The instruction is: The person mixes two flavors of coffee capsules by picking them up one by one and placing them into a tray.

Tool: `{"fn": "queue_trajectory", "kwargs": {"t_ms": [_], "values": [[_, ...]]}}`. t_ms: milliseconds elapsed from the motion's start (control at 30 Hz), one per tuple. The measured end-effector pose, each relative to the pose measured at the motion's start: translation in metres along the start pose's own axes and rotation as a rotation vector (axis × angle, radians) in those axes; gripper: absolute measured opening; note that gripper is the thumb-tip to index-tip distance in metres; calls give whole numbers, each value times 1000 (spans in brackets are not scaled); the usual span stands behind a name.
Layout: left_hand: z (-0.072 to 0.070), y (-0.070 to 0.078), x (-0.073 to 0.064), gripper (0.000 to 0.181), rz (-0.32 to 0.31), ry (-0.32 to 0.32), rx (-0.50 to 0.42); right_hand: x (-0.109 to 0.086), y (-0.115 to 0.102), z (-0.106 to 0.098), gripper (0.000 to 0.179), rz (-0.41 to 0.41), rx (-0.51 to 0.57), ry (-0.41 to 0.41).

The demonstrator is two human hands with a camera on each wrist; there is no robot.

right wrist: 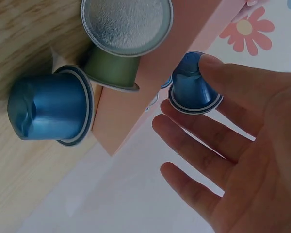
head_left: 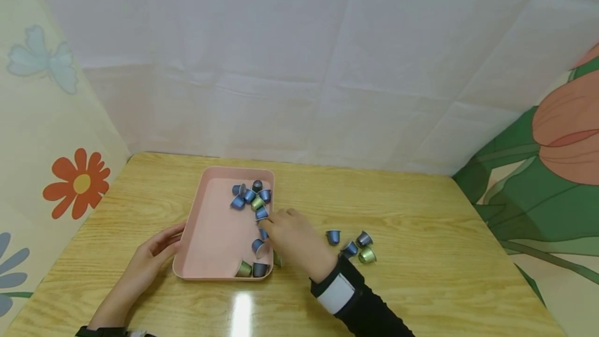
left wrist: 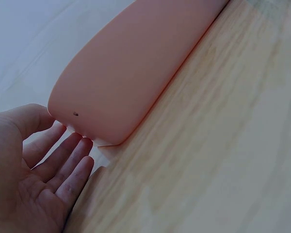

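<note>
My right hand is over the right rim of a pink tray. In the right wrist view, its thumb and forefinger pinch a blue coffee capsule while the other fingers spread out. Blue, green and dark capsules lie inside the tray along its right side, among them a green one and a dark one. Fingertips of my left hand touch the tray's left outer wall, with the palm off it. My right hand covers part of the capsules in the head view.
Right of the tray, several loose capsules lie on the wooden table, including a blue one and a green one. Close outside the tray wall are a blue capsule and a green one. A white sheet hangs behind.
</note>
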State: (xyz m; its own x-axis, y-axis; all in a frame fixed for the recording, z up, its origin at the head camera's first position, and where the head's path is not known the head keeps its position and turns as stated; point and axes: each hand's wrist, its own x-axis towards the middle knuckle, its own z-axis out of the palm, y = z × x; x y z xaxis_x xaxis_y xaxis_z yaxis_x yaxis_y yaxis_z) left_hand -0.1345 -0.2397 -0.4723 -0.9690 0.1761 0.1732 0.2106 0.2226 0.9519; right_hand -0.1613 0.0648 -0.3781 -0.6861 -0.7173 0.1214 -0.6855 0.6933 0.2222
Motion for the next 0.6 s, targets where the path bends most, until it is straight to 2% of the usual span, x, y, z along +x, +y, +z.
{"fn": "queue_trajectory", "kwargs": {"t_ms": [300, 600], "values": [[1, 1, -1, 47, -4, -2, -3, -2, -3, 4, 24, -25, -39, 32], [3, 4, -2, 46, 8, 7, -6, -3, -3, 0, 31, -12, -48, 22]]}}
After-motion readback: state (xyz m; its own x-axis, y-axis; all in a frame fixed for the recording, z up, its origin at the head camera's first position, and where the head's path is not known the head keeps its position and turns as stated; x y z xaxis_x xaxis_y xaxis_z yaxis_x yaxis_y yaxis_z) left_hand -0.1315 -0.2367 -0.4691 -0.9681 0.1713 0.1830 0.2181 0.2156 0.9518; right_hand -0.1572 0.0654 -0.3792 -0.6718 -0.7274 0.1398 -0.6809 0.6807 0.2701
